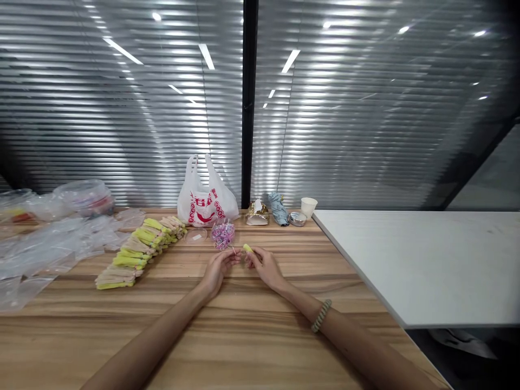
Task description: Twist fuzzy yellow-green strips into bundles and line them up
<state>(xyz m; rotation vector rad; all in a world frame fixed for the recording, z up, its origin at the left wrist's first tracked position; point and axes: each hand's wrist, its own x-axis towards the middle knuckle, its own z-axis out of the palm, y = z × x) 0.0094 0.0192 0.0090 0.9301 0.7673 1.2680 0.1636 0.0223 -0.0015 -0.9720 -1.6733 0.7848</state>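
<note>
My left hand is over the wooden table, its thumb and fingers pinched on a thin pinkish strip, seemingly like those in the nearby heap. Close beside it, my right hand is closed on a small soft yellow piece, whose top sticks out above the fingertips. The fingertips of both hands nearly meet. Just beyond them sits a heap of thin pink, purple and white strips. To the left, a long row of yellow and beige soft bundles lies stacked at a slant.
A white plastic bag with red print stands at the back, near a clear round lid. Clear plastic bags cover the left side. At the back are a gold tissue pack, folded umbrella, tape roll and paper cup.
</note>
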